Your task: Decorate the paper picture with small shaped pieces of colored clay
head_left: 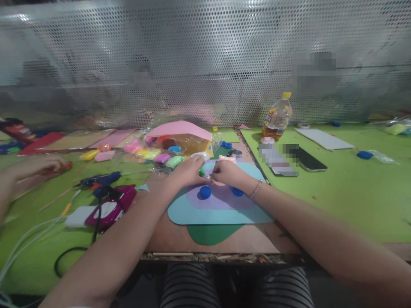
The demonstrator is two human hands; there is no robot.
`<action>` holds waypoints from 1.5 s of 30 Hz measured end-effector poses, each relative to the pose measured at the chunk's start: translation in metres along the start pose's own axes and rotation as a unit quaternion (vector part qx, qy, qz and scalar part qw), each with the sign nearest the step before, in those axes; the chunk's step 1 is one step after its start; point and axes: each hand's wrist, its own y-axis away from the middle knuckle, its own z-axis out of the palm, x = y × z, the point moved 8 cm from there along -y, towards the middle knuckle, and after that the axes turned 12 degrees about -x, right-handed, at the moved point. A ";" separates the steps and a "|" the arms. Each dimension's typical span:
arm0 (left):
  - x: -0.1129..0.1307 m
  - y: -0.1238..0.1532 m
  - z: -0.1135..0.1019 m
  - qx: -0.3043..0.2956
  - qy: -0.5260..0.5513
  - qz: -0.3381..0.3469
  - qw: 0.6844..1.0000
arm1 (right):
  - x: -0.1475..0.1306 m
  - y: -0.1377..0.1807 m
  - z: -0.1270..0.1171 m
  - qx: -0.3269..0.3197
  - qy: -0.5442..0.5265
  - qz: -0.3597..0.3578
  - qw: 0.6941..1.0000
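Note:
My left hand [188, 171] and my right hand [228, 172] meet fingertip to fingertip over a light blue foam sheet [192, 214] with a lilac sheet [221, 199] on top. Both hands pinch at a small piece between them; a bit of green [202, 172] shows by my left fingers and a pink piece [218, 182] lies under my right fingers. Two blue bottle caps [205, 192] [237, 191] sit on the lilac sheet just below my hands. A dark green sheet [210, 234] sticks out beneath the blue one.
Packets of coloured clay [150, 154] and a pink sheet [180, 128] lie behind my hands. A blue glue gun [101, 179], a magenta device [111, 207] and cables lie to the left. Another person's hand [30, 169] works at far left. An oil bottle [278, 115] and phone [305, 158] stand right.

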 end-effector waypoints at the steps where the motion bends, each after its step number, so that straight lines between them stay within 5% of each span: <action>1: -0.001 0.000 0.001 -0.001 0.002 -0.001 1.000 | 0.001 0.000 0.000 -0.003 -0.006 0.001 1.000; 16: -0.001 0.001 0.000 -0.004 0.012 -0.010 1.000 | -0.001 0.001 -0.001 -0.033 -0.045 -0.044 0.997; 36: -0.002 -0.001 0.002 -0.010 0.011 -0.010 1.000 | 0.005 0.000 -0.001 -0.040 -0.180 -0.019 0.983; 45: -0.017 0.001 -0.005 -0.006 0.088 0.000 0.996 | 0.004 0.003 -0.004 0.014 -0.090 -0.094 0.991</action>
